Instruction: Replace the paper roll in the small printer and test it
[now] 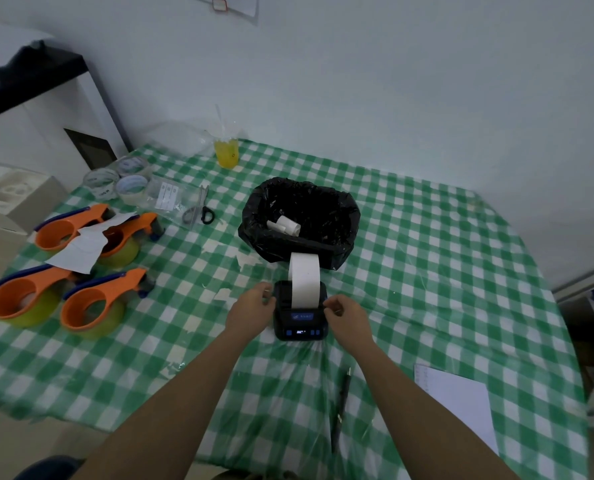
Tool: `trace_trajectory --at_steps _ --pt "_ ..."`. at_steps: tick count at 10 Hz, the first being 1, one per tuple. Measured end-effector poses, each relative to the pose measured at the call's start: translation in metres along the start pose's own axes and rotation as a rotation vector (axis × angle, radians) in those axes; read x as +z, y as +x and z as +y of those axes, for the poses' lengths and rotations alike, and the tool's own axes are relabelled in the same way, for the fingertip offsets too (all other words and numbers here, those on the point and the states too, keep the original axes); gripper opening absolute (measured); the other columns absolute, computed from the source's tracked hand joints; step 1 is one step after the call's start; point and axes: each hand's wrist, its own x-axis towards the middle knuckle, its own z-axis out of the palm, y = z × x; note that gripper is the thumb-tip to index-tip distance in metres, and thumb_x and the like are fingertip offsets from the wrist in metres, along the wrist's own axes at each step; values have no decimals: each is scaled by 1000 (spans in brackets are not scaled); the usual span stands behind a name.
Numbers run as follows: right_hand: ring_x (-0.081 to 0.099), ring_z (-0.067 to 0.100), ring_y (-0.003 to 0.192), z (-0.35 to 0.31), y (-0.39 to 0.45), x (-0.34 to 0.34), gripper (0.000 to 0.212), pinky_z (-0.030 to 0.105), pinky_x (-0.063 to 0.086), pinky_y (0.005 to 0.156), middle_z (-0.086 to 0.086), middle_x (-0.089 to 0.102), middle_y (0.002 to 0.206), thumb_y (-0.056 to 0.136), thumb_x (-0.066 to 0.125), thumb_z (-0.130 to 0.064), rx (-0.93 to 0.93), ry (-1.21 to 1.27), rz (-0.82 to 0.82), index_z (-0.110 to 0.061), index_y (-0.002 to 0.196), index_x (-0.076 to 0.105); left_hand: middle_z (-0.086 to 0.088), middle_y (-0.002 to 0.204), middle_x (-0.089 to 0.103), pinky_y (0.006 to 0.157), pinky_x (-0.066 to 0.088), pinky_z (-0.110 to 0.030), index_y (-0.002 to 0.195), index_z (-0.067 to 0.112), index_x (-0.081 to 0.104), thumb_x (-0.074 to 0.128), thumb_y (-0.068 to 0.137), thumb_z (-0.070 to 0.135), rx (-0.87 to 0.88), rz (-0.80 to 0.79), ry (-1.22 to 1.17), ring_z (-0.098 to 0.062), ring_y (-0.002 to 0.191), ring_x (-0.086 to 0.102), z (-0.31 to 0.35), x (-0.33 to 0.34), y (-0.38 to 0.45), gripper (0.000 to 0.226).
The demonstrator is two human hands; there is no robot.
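Note:
A small black printer [300, 325] with lit blue buttons sits on the green checked tablecloth [427, 258] in front of me. A wide white paper strip [304, 280] rises out of its top and arches away toward the bin. My left hand [254, 304] grips the printer's left side, fingers curled against the casing. My right hand [344, 313] holds the right side near the paper slot, fingers pinched at the edge. Behind the printer stands a bin lined with a black bag [300, 221], with a used white paper roll [285, 226] lying inside.
Several orange tape dispensers [91, 303] and a white paper scrap lie at the left. Clear tape rolls [129, 187], a plastic packet and scissors [198, 209] are farther back, with a yellow drink cup [226, 152]. A pen [340, 407] and white sheet [458, 403] lie near right.

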Motion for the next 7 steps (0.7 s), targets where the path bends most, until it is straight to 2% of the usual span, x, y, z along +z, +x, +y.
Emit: trace_trajectory --at_steps 2,5,7 --pt "55 15 79 0 -2 -4 14 14 39 56 1 61 89 89 53 -9 5 3 11 -11 97 64 -13 121 64 90 52 -42 127 10 51 49 93 19 7 10 -5 -27 108 60 4 -1 0 36" --pt "54 12 73 -4 -7 -10 13 14 40 55 0 60 83 90 53 -11 -31 0 24 -12 96 64 -12 120 65 89 51 -40 123 11 55 48 93 23 17 33 48 -27 107 60 4 -4 1 33" --pt "44 6 56 -2 -16 -11 7 18 37 51 -7 51 65 90 54 -12 -16 73 8 -16 90 59 -13 108 68 79 50 -36 116 12 57 45 95 24 25 7 90 -26 90 62 -1 0 -1 28"
